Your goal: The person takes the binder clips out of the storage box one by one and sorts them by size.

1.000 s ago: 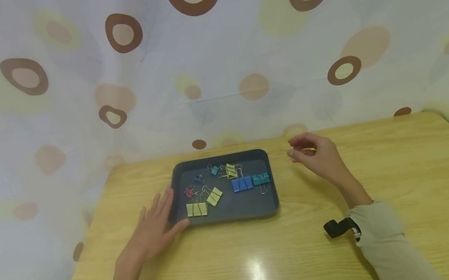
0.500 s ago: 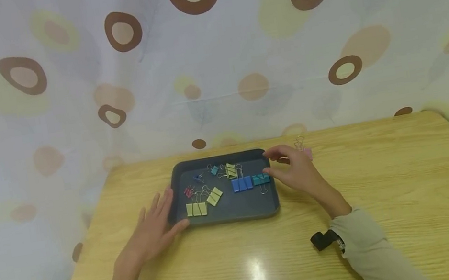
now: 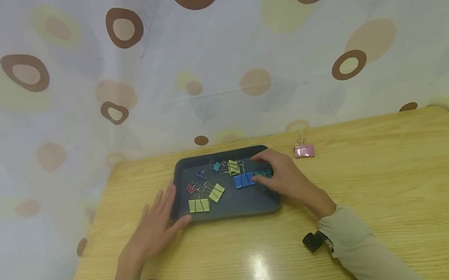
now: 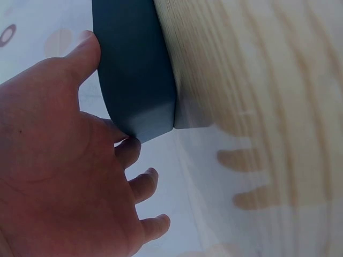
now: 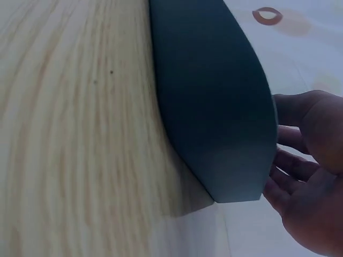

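A dark tray (image 3: 239,211) holding several binder clips lies on the wooden table. My left hand (image 3: 149,233) rests against its left end, fingers spread and thumb at the front corner; in the left wrist view they touch the tray wall (image 4: 134,69). Over the right end reaches my right hand (image 3: 286,176), fingers loosely bent, thumb and fingertips apart, nothing visible between them. Its thumb is close to a large blue binder clip (image 3: 244,180) and a teal binder clip (image 3: 262,173), which the hand partly covers. A pink binder clip (image 3: 304,150) stands outside the tray, on the right.
Inside the tray are yellow binder clips (image 3: 199,205), a small red clip (image 3: 190,187), a small dark blue clip (image 3: 200,175) and a small teal clip (image 3: 216,166). A patterned curtain (image 3: 220,111) hangs behind the table (image 3: 386,174).
My right hand has left the pink binder clip on the table and moved left over the tray's right end. The left hand has stayed at the tray's left end.
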The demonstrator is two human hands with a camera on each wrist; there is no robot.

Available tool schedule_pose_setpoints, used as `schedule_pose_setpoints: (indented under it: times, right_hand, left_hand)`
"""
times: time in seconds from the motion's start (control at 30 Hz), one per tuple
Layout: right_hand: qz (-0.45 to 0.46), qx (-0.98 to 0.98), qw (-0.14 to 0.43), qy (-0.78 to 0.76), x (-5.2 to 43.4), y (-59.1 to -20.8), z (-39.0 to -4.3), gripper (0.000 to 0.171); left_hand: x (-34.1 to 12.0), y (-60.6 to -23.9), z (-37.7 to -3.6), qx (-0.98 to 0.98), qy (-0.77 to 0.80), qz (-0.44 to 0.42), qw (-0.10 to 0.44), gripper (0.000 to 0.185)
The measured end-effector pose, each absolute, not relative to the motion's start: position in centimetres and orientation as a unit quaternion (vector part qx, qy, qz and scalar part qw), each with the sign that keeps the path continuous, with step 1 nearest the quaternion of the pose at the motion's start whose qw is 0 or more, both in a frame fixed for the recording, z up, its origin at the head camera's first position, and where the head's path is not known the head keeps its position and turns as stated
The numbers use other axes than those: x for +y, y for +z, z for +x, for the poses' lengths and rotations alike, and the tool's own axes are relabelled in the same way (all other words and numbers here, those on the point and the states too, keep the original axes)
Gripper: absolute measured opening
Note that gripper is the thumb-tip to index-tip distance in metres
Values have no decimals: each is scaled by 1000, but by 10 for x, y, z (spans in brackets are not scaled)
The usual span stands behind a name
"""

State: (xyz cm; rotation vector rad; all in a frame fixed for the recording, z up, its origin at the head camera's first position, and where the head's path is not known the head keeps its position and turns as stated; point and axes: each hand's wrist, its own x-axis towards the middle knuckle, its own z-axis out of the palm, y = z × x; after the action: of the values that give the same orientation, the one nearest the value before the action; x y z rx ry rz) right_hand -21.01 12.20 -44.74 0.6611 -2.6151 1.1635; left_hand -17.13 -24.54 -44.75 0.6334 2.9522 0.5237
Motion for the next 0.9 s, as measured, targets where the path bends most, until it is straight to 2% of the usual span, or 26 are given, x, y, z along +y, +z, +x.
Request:
schedule_pose_setpoints:
  times: [0.4, 0.6, 0.9]
  right_hand:
    - [222, -925, 52, 303, 102, -450, -217, 50]
    - [209, -939, 56, 269, 91, -455, -220, 50]
    - [205, -945, 71, 244, 86, -457, -217, 38]
  left_hand:
    - [-246, -451, -171, 961, 180, 208, 32, 91]
    - [-248, -453, -170, 962, 177, 204, 31, 92]
    - [-249, -451, -170, 962, 177, 205, 24, 92]
